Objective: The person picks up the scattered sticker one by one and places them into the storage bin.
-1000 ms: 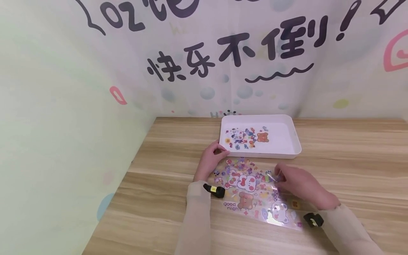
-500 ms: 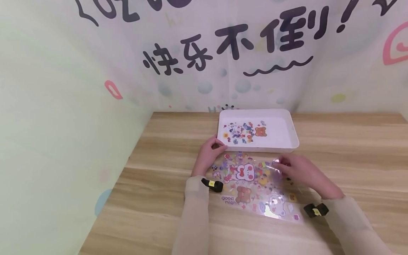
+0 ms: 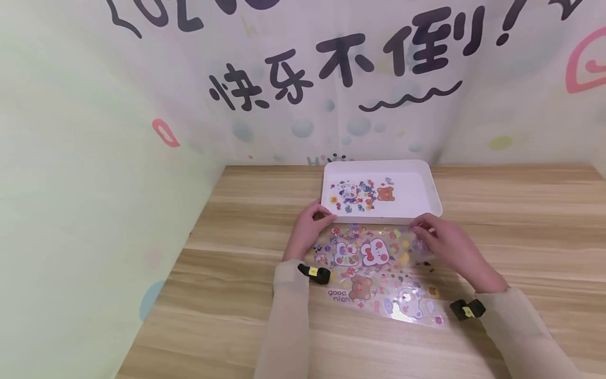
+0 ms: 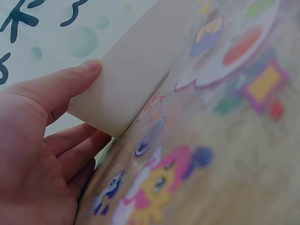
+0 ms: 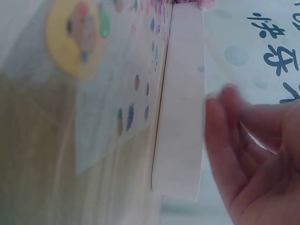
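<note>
- Nearest, a clear sticker sheet point(image 3: 379, 273) lies flat on the wooden table point(image 3: 521, 226), printed with bears, bows and "good night"; its far edge runs just beside the tray's near wall.
- The left hand point(image 3: 307, 231) rests at the sheet's far-left corner; in the left wrist view its fingers curl round the tray's near-left corner, thumb on the rim.
- The right hand point(image 3: 445, 245) lies over the sheet's far-right part, close to the tray; whether its loosely bent fingers pinch anything, I cannot tell.
- Farther off, the white tray point(image 3: 426, 181) holds stuck-down stickers point(image 3: 360, 193), clustered in its left half.
</note>
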A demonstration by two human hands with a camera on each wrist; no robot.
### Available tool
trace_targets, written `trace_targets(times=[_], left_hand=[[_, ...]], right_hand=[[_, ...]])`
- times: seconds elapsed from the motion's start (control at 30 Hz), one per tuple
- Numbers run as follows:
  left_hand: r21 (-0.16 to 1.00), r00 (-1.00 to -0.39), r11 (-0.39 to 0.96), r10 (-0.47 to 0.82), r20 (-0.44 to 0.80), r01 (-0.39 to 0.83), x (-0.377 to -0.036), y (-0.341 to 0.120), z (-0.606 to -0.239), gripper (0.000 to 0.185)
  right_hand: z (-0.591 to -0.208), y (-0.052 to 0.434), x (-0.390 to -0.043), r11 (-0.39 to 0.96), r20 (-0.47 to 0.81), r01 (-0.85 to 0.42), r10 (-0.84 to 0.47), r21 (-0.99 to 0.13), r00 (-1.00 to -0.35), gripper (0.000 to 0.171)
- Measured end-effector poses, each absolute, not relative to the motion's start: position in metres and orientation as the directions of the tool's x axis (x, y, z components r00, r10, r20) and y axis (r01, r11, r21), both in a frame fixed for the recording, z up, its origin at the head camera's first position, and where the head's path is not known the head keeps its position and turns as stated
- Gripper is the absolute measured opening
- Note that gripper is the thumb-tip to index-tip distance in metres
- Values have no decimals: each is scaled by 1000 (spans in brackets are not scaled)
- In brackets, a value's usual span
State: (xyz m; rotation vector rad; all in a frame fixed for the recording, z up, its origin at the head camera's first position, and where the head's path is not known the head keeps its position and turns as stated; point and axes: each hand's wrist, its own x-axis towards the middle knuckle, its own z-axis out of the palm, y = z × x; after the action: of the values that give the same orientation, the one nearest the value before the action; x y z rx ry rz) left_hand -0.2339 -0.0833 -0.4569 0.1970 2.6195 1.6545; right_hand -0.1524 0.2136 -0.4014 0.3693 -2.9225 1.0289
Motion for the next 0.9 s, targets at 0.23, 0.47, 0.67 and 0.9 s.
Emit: trace_targets(times=[0.23,0.47,0.67,0.9], left_hand=[[905,-993,421,120,15,64,-234,-84,-459,27],[904,-993,423,117,6,55,-234,-84,-458,29],[898,-992,432,127,26,79,-233,-84,-458,25],[895,-993,440,112,24,71,-233,-83,-456,24]], right_hand=[[-401,217,-150,728,90,-187,-171,-659,-981,25],[-402,220,-153,748,104,-155,-114,-645,-988,34],[-404,223,-154,764,139,-159,-91,-626,-986,34],[-402,226,-155,729,97,-107,-56,-676,-994,40]])
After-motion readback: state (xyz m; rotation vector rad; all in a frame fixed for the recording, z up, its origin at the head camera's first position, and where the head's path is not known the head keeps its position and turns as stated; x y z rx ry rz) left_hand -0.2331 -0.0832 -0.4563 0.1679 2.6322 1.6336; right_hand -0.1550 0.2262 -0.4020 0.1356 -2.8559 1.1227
